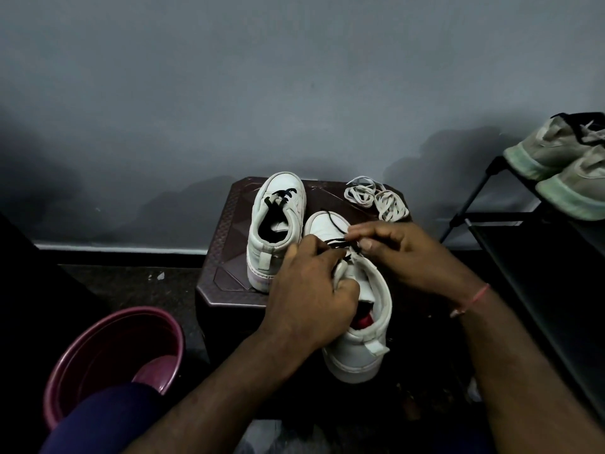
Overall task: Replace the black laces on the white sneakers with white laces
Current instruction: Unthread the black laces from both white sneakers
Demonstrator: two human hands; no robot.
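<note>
Head view. My left hand (pixel 307 290) curls round the tongue of the near sneaker (pixel 360 352). My right hand (pixel 396 253) pinches the black lace (pixel 335 244) just ahead of the left knuckles. The white laces (pixel 389 204) lie beyond the right hand on the stool (pixel 226 244). Risk, as I judge it: a sharp tug could jam the lace in an eyelet and drag the sneaker, whose heel seems to overhang, off the stool.
</note>
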